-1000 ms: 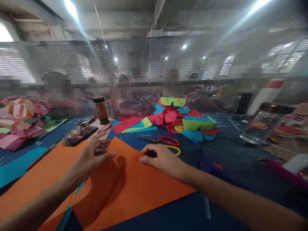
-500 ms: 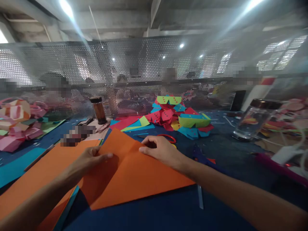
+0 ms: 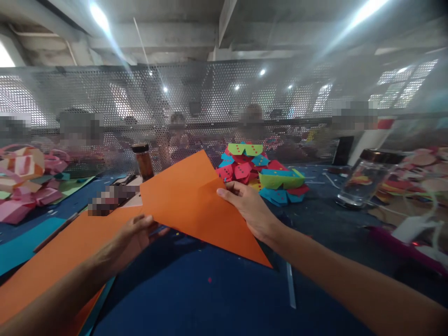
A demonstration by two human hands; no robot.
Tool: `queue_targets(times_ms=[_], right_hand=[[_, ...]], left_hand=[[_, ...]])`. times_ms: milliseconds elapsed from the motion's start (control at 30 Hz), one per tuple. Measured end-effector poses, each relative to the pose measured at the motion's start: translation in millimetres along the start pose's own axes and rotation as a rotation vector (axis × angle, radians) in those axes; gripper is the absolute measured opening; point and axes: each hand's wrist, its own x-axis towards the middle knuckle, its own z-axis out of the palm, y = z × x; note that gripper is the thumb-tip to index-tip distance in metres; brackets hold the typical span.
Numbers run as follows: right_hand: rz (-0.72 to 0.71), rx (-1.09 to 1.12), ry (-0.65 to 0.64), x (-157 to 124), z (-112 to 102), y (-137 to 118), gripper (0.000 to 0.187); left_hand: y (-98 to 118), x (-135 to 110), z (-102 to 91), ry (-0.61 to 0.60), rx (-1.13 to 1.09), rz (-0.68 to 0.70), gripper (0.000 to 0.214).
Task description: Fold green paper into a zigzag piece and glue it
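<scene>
A sheet of orange paper [image 3: 189,200] is raised off the table in front of me, tilted, with a faint crease near its right side. My right hand [image 3: 250,203] pinches its upper right edge, the thumb on the front and the fingers behind. At the lower left edge, my left hand [image 3: 143,228] holds the sheet between thumb and fingers, some of them hidden. Under my left forearm lies more orange paper [image 3: 77,247], stacked over blue sheets. Just beyond my right hand is a pile of colourful paper cutouts [image 3: 245,161], several with dots.
A dark-lidded bottle of brown liquid [image 3: 144,161] stands behind the sheet. To the right are a clear bottle [image 3: 364,179] and a white power strip with cables [image 3: 415,228]. Pink paper pieces [image 3: 26,186] lie left. A perforated metal screen [image 3: 206,93] runs behind, with people beyond it.
The orange sheet has been lifted and turned, its top corner now higher and further right. My left hand has moved to its lower edge; my right hand has shifted slightly right.
</scene>
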Motion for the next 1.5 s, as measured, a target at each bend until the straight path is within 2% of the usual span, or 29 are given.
queue_targets(times_ms=[67,200,333,433,533,700,833,1000,1133,1200,1333,1400,1500], right_hand=[[0.016,0.023,-0.009,-2,3,3,0.02],[0.074,0.06,-0.05,-7,8,5,0.021],[0.057,0.065,-0.048,-7,9,5,0.023],[0.04,0.046,-0.034,-6,8,6,0.023],[0.038,0.036,-0.034,-6,8,7,0.021],[0.037,0.024,-0.035,-8,8,5,0.024],[0.078,0.084,-0.06,-9,9,2,0.025],[0.081,0.098,-0.061,-11,11,0,0.024],[0.109,0.12,-0.086,-14,16,-1,0.026],[0.116,0.135,-0.098,-17,18,-1,0.025],[0.114,0.144,-0.116,-19,20,-1,0.024],[0.098,0.113,-0.11,-19,20,-1,0.023],[0.046,0.035,-0.091,-18,18,0,0.021]], left_hand=[[-5,-3,8.7,-0.011,0.014,-0.024,0.036],[-10,-5,17.2,0.049,0.033,-0.034,0.031],[-11,-4,14.8,0.22,0.017,-0.077,0.009],[-11,-3,15.5,0.301,0.002,-0.095,0.009],[-10,-3,17.4,0.274,0.015,-0.107,0.012],[-9,-2,14.0,0.297,0.079,-0.105,0.017],[-10,-3,11.6,0.24,0.131,-0.071,0.014],[-10,-6,14.0,0.237,0.077,-0.069,0.017],[-9,-12,23.0,0.099,-0.011,-0.2,0.028],[-8,-14,29.9,0.049,-0.032,-0.173,0.035],[-7,-13,38.2,0.16,-0.027,-0.068,0.054],[-8,-11,38.0,0.199,-0.007,-0.073,0.056],[-9,-10,36.0,0.191,0.024,-0.08,0.05]])
